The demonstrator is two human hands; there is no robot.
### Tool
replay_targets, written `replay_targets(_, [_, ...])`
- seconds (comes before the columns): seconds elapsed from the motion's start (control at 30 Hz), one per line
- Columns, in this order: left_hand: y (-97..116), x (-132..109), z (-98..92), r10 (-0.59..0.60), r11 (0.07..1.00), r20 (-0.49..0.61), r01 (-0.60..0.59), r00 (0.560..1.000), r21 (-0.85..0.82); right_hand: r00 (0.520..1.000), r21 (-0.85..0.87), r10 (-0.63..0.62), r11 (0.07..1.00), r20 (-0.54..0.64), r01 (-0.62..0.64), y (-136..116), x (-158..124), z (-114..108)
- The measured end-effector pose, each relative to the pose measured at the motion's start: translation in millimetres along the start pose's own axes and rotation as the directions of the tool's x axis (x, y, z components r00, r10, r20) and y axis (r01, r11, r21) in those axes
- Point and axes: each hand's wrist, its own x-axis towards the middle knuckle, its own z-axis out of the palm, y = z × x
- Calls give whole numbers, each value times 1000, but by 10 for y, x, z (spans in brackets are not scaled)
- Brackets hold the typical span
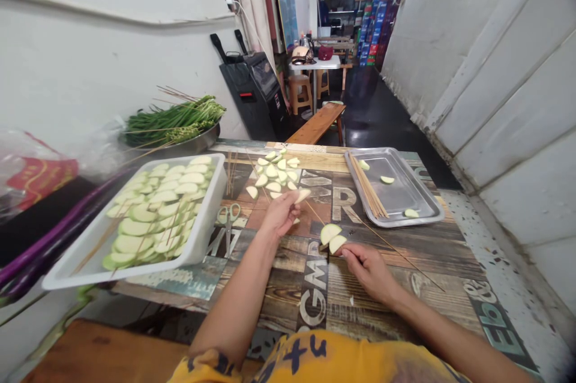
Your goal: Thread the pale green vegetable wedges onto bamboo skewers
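Observation:
My left hand (281, 212) is closed on a pale eggplant slice (302, 194), held just above the table beside a loose pile of slices (275, 174). My right hand (366, 266) pinches a thin bamboo skewer (315, 213) that slants up toward the left hand, with two slices (333, 238) threaded on it right at my fingertips. Both forearms reach over the patterned wooden table (360, 299).
A white tub (209, 215) full of skewered slices overhangs the table's left side. Scissors (229, 218) lie beside it. A metal tray (423, 200) at the right holds bare skewers (366, 191) and three slices. Long purple eggplants (40, 251) and a bowl of green chives (175, 122) sit at the left.

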Motion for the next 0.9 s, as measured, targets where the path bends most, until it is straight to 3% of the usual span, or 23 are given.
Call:
replay_targets(0.63, [-42, -30, 51, 42, 996, -23, -40, 999, 80, 999, 46, 39, 998, 9, -39, -15, 8, 6])
replay_targets(0.9, [-77, -43, 73, -23, 997, 60, 18, 998, 80, 999, 46, 46, 998, 6, -46, -24, -2, 6])
